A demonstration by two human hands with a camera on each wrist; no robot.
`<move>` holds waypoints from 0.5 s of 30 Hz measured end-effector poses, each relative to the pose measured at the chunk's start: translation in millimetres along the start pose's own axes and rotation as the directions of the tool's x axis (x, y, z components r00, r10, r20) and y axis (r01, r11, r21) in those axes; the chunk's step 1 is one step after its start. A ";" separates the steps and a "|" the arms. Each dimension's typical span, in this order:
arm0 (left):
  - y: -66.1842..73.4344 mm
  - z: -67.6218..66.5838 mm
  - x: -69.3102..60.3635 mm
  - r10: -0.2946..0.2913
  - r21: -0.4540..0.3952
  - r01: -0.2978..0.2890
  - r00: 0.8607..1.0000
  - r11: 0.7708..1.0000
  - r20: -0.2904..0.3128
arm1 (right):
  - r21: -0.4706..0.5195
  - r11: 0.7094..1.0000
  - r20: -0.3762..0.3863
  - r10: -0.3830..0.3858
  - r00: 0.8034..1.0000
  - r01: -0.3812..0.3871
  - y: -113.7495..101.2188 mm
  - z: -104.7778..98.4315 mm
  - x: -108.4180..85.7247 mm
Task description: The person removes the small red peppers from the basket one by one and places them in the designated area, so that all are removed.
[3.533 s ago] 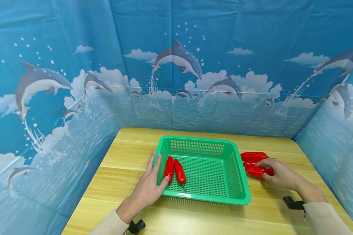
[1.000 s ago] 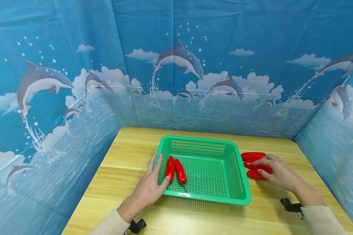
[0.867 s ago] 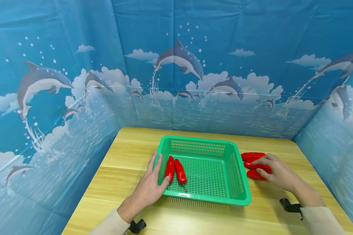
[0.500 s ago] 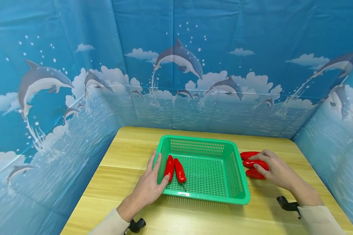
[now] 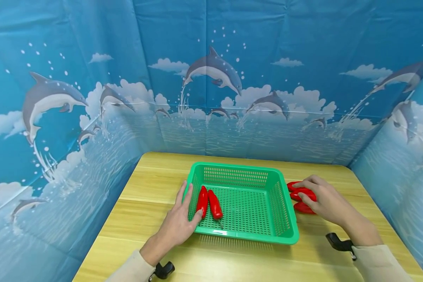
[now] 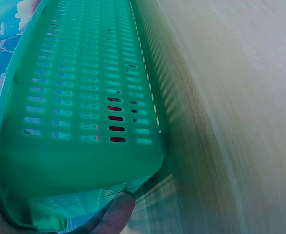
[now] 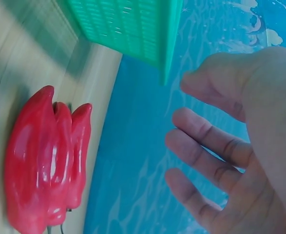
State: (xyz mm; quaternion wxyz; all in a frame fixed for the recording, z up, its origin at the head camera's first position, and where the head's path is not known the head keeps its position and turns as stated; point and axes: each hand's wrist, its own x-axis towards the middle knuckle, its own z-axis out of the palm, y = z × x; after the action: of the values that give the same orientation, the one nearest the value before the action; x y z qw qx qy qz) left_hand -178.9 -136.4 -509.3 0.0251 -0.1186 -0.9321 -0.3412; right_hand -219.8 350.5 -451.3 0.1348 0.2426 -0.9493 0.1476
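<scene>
A green perforated basket (image 5: 232,239) stands on the wooden table, with two red chili peppers, a left one (image 5: 202,203) and a right one (image 5: 215,205), lying on its floor at the left. My left hand (image 5: 176,225) grips the basket's near left corner, thumb over the rim and fingers along the outer wall. Beyond the basket's right side lie three more red chili peppers (image 7: 43,161), side by side. Above them hovers my right hand (image 5: 326,199); the right wrist view shows its thumb and fingers (image 7: 194,146) apart from the peppers, holding nothing.
The wooden table (image 5: 137,203) ends at a blue dolphin-printed curtain (image 5: 211,133) at the back and sides. A black wrist camera mount (image 5: 338,243) sits at the right wrist, another mount (image 5: 164,270) at the left.
My right hand, earlier at the nearest pepper on the table, has shifted left and away from me over the row. The left hand and basket stay in place.
</scene>
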 end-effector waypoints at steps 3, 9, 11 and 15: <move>-0.7 0.4 0.0 0.003 0.001 -0.003 1.000 1.000 -0.002 | 0.003 1.000 0.011 0.013 1.000 -0.013 -3.7 -0.6 0.4; -2.5 1.5 0.3 0.005 0.001 -0.005 1.000 1.000 -0.002 | -0.003 1.000 0.012 0.009 1.000 -0.009 -10.0 0.1 0.8; -2.9 1.9 0.5 0.006 -0.003 -0.006 1.000 1.000 -0.004 | 0.002 1.000 0.017 0.013 1.000 -0.013 -12.9 -0.8 2.4; -3.5 2.6 0.5 0.004 -0.006 -0.004 1.000 1.000 -0.004 | 0.010 1.000 0.037 0.021 0.999 -0.022 -19.8 -2.5 5.8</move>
State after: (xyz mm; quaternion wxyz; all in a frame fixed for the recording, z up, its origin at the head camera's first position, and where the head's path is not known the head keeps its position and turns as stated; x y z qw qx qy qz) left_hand -180.1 -137.1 -513.5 0.0273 -0.1200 -0.9308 -0.3443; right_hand -214.4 332.3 -442.8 0.1144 0.2357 -0.9534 0.1495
